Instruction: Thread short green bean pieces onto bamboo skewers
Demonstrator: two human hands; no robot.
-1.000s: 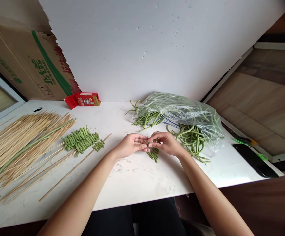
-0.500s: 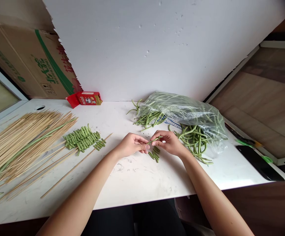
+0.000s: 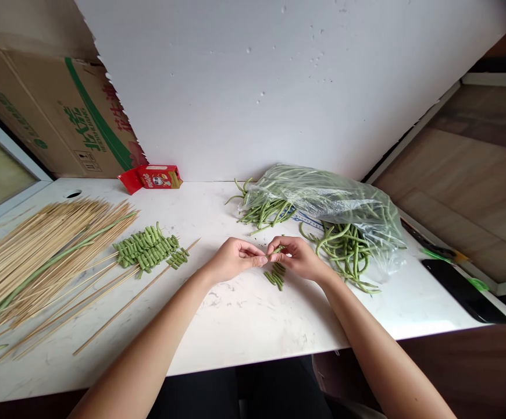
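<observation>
My left hand (image 3: 234, 259) and my right hand (image 3: 297, 256) meet at the middle of the white table (image 3: 244, 314), fingertips pinched together on a short green bean piece (image 3: 278, 250). Just below the fingers lies a small pile of cut bean pieces (image 3: 275, 273). To the right, loose long beans (image 3: 344, 253) spill from a clear plastic bag (image 3: 327, 201). On the left, a skewer (image 3: 135, 297) threaded with bean pieces (image 3: 146, 247) lies beside a heap of bamboo skewers (image 3: 39, 250).
A red snack packet (image 3: 154, 177) sits by the back wall, a cardboard box (image 3: 56, 116) at the far left. A black knife (image 3: 462, 288) and a green-handled tool (image 3: 436, 251) lie at the right table edge.
Both hands have stayed at the table's middle, working the bean piece between the fingertips; the right hand's fingers have closed in tighter toward the left.
</observation>
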